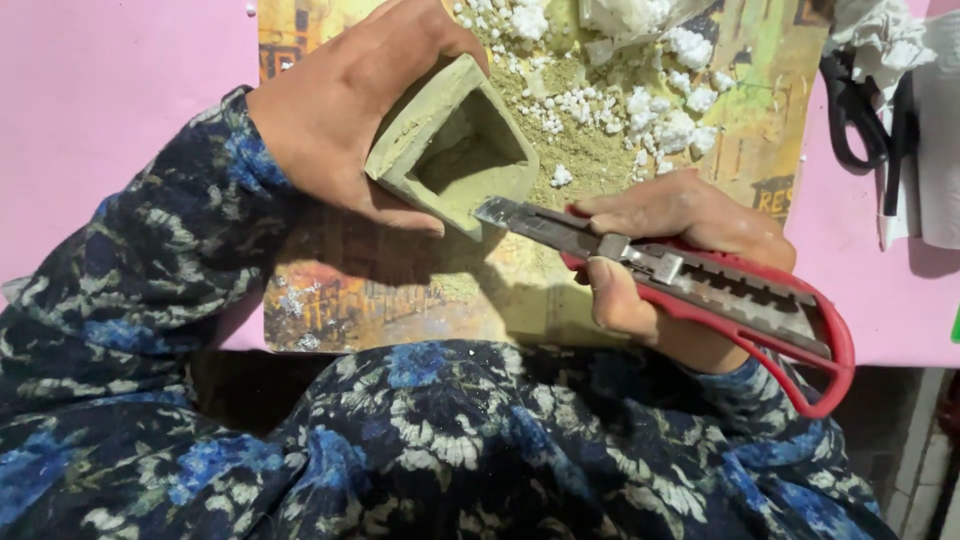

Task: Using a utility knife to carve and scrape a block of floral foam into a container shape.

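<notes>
While seen from above, near to far:
lap: blue floral fabric at bottom, forearms braced over it.
right hand: fingers curled tight round red utility knife, thumb pressed on slider; wrist low, likely for blade control.
blade: extended, tip touching lower corner of block rim.
left hand: fingers wrapped together round green hollow block, thumb under lower edge; tilts opening toward knife, apparently to steady it.
board: painted picture mat under both, catches shavings.
crumbs: white foam bits and greenish dust, just beyond block.
scissors: black, far right on pink table.
</notes>
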